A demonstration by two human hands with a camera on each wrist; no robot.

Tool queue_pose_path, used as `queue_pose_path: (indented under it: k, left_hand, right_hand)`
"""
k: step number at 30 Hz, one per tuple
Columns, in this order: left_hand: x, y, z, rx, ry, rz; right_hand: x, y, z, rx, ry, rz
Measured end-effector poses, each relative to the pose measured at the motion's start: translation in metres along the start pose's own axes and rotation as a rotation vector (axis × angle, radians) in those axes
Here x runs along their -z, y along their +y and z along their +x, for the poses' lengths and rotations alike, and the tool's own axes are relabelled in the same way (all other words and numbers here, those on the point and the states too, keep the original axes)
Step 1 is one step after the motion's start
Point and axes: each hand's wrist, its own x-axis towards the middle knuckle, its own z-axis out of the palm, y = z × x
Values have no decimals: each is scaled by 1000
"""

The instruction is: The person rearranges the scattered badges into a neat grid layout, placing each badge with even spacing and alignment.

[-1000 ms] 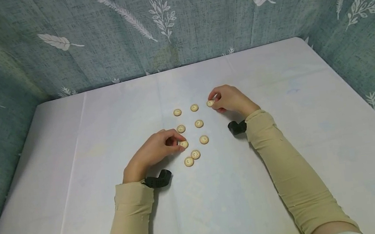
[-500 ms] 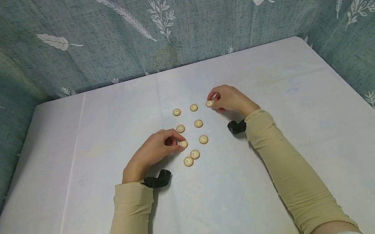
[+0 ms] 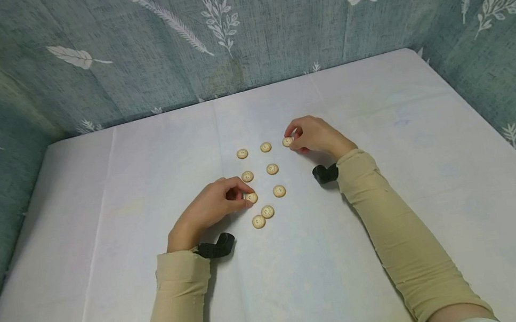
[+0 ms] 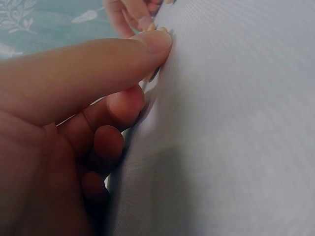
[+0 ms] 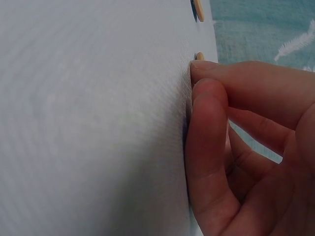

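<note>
Several round beige wooden buttons with dark markings lie on the white tablecloth in rough rows. My left hand [image 3: 212, 204] pinches the rim of one button [image 3: 251, 198] between thumb and fingers, on the left side of the group. Farther back, my right hand [image 3: 316, 135] pinches another button [image 3: 287, 142] at the right end of the far row. Both held buttons sit at table level. In the left wrist view the thumb [image 4: 147, 44] covers most of the button. The right wrist view shows only a thin button edge [image 5: 200, 56] beyond the fingertips.
Two buttons [image 3: 267, 212] [image 3: 258, 221] touch or nearly touch at the near end. Other buttons stand apart: one [image 3: 242, 154] at the far left, one [image 3: 279, 191] between the hands. Green leaf-patterned cloth [image 3: 270, 25] rises behind the white table [image 3: 350, 278].
</note>
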Motion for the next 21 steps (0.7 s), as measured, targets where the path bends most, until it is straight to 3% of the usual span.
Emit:
queue_pose_path:
  k: [21]
  left_hand:
    - [0,0,0,-17,1,12]
  right_hand:
    - [12,7,-2,-19,-52,36]
